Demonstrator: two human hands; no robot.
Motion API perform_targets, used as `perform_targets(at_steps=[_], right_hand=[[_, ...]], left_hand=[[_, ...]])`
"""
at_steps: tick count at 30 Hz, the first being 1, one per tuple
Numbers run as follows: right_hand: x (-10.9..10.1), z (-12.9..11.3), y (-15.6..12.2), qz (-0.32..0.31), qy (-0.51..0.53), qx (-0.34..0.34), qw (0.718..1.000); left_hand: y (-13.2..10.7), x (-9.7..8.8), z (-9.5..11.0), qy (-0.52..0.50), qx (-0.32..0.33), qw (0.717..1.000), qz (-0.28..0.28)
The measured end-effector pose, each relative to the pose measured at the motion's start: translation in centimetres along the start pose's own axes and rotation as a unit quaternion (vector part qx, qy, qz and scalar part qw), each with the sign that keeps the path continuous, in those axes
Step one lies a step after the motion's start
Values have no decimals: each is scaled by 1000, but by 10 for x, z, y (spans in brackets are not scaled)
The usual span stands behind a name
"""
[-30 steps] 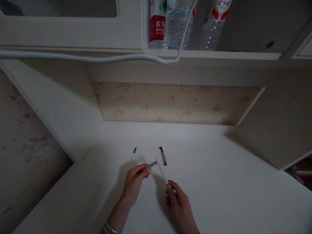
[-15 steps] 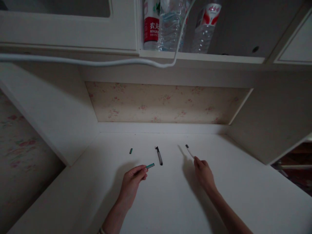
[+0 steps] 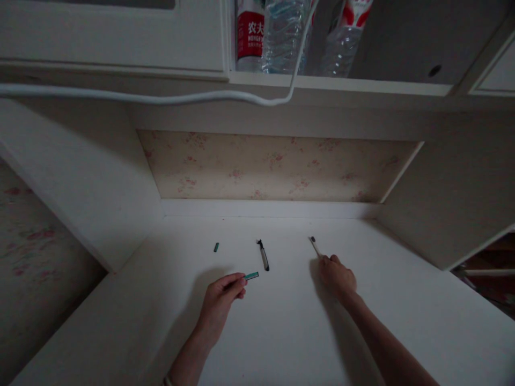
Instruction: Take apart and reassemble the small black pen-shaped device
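Observation:
My left hand point(image 3: 220, 301) is closed in a pinch on a small green stick-shaped piece point(image 3: 251, 276), held just above the white desk point(image 3: 281, 332). My right hand point(image 3: 337, 277) is closed round the lower end of a thin white toothbrush-like stick point(image 3: 314, 245) with a dark head, which lies low against the desk, pointing away from me. Between the hands a black pen-like piece point(image 3: 263, 256) lies on the desk. A tiny green cap point(image 3: 216, 247) lies further left.
A shelf above holds several water bottles point(image 3: 281, 37), with a white cable point(image 3: 161, 98) hanging along its front. White side panels point(image 3: 80, 182) close in the desk on the left and right. Floral wallpaper point(image 3: 273, 166) backs the niche.
My right hand carried the white stick from the middle, near the black piece, over to the right and lowered it to the desk. My left hand stayed put with the green piece.

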State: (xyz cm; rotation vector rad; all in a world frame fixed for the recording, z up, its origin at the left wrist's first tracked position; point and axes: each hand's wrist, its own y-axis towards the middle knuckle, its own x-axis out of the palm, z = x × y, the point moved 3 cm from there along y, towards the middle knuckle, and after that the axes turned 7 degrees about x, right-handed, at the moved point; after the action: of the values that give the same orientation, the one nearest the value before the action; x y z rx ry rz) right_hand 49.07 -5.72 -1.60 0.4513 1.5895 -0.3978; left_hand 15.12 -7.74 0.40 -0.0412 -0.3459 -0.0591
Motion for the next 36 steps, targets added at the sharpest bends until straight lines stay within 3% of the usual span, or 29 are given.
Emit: perform_targets(at_steps=[4, 6, 8, 10, 12, 14, 16, 21, 25, 30, 33, 36], right_hand=[[-11, -5, -4, 32, -13, -4, 999], [-20, -16, -14, 68, 18, -37, 997], [-31, -35, -33, 80, 113, -122, 983], [-43, -60, -60, 31, 237, -240, 941], [-55, -83, -88, -16, 293, -336, 895], [-66, -101, -109, -27, 303, -387, 870], [-72, -113, -119, -23, 292, -407, 865], [-67, -125, -119, -4, 251, -441, 861], [-61, -125, -120, 28, 206, -450, 868], [-57, -116, -120, 23, 242, -425, 872], [-49, -98, -99, 22, 264, -358, 896], [-39, -65, -58, 34, 234, -226, 945]], left_hand=[[0, 0, 0, 3, 3, 1000, -8], [0, 0, -1, 11, 3, 1000, -13], [-1, 1, -3, 22, 3, 1000, -18], [-1, 1, -5, 31, 5, 999, -23], [-1, 2, -7, 36, 10, 999, -27], [-1, 3, -9, 37, 17, 999, -31], [-1, 3, -9, 35, 20, 999, -35], [-1, 3, -7, 39, 13, 998, -44], [-3, 5, -6, 38, 10, 998, -43], [-3, 8, -9, 46, 7, 998, -49], [-3, 7, -10, 50, 0, 998, -45], [-3, 8, -8, 51, -7, 998, -39]])
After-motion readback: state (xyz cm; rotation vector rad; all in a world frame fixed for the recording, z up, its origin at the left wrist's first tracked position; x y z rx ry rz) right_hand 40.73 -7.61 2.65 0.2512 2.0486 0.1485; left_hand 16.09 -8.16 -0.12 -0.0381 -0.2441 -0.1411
